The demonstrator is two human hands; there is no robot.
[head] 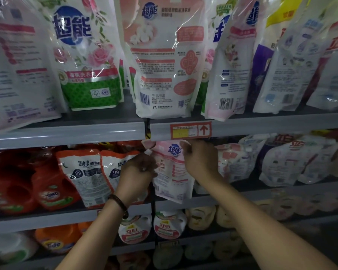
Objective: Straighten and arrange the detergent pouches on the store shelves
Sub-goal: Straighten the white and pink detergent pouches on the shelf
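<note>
A pink and white detergent pouch [171,172] with a blue logo stands on the middle shelf, its back label facing me. My left hand [138,172] grips its left edge near the spout corner. My right hand [199,158] pinches its upper right edge just under the upper shelf's rail. Orange and white pouches [86,172] stand to its left. More white pouches [293,160] lean to its right. Large pouches [164,61] fill the upper shelf, several turned back to front or tilted.
The upper shelf rail [105,131] carries a red price tag [190,130] with an arrow right above my hands. Red detergent bottles [27,184] stand at the far left. White and orange bottles [154,227] sit on the lower shelves.
</note>
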